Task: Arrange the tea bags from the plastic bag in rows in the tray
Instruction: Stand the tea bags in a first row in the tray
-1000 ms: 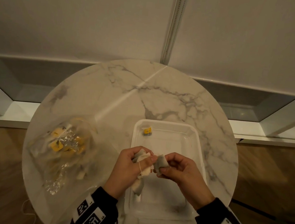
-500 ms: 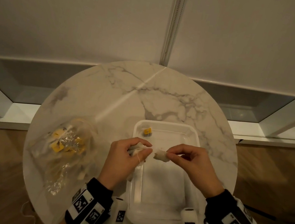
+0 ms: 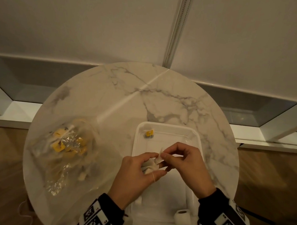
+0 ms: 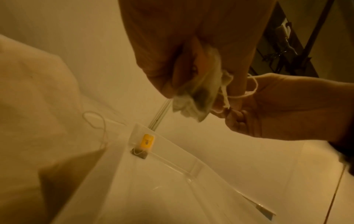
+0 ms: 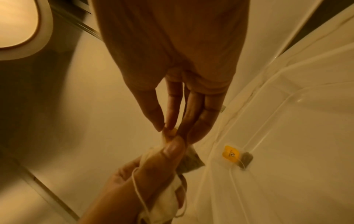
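Observation:
Over the white tray (image 3: 197,137) my left hand (image 3: 136,172) grips a bunch of pale tea bags (image 3: 151,167) with a string looped round a finger. My right hand (image 3: 181,159) pinches the tip of one bag (image 3: 161,154) in that bunch. The left wrist view shows the crumpled tea bags (image 4: 199,97) and white string (image 4: 241,94) in the left hand. In the right wrist view the thumb and fingers (image 5: 172,121) pinch a bag's corner (image 5: 170,133). One tea bag with a yellow tag (image 3: 149,133) (image 4: 146,141) (image 5: 230,153) lies in the tray's far left corner.
A clear plastic bag (image 3: 64,150) with several yellow-tagged tea bags lies on the left of the round marble table (image 3: 164,99). The tray sits at the table's near right. Wooden floor shows beyond the table's edge on both sides.
Both hands have shifted a little away from me over the tray and closed in together. The right hand now pinches a bag's tip at the left hand's bunch.

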{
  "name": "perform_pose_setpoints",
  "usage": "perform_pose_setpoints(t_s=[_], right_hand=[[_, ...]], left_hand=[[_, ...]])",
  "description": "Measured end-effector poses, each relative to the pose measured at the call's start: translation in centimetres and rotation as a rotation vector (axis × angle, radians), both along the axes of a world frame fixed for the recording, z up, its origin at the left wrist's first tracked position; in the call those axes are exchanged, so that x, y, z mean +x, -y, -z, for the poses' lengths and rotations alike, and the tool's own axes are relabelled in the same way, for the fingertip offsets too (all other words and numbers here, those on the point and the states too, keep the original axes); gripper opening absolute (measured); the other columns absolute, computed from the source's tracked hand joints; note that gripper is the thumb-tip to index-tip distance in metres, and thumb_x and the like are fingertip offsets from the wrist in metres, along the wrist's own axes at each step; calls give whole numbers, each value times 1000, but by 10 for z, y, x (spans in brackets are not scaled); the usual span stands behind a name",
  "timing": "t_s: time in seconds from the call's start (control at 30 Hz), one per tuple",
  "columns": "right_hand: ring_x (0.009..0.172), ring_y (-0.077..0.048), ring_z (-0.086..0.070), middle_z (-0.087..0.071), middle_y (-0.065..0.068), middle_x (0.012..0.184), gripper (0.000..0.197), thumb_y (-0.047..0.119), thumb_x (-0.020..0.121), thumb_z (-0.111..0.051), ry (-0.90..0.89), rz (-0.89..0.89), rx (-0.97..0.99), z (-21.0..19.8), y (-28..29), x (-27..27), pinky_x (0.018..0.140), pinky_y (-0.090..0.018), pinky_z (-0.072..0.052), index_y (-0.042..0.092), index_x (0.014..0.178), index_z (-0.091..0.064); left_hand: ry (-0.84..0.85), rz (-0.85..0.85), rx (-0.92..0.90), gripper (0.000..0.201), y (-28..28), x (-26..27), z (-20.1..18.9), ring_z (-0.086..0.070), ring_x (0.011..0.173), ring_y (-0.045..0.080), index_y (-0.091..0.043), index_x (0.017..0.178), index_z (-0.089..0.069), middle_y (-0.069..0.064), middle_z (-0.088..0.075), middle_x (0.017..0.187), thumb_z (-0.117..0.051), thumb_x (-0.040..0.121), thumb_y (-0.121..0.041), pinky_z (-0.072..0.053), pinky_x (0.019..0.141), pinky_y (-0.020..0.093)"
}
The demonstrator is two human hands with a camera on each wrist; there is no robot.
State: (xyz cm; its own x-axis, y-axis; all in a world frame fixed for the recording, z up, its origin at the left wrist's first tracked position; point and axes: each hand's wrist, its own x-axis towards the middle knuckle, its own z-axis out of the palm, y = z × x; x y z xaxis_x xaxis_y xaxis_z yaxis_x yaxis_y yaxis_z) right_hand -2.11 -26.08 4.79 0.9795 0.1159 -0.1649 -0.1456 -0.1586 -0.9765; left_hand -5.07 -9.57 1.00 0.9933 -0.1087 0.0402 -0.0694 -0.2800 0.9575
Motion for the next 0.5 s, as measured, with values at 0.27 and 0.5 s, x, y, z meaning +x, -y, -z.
perform_pose_setpoints(t_s=[0.27,0.5], right_hand=[[74,-8,-63,-65,5,97,28,18,81,-78,123,-328,-426,-6,6,24,65,-13,-43,27,106,-69],[71,-2,-60,-70,6,81,7,19,82,-78,134,-505,-578,-21,6,62,66,-12,-44,17,80,-72]], left_hand=[[-133,27,-155,12,-9,11,10,-57,60,8,-17,73,-73,-3,-64,63,-78,83,-16,-48,59,27],[-244,-28,-262,22,-18,14,12,-69,76,11,-20,99,-75,-1,-75,84,-78,81,-7,-53,67,19]])
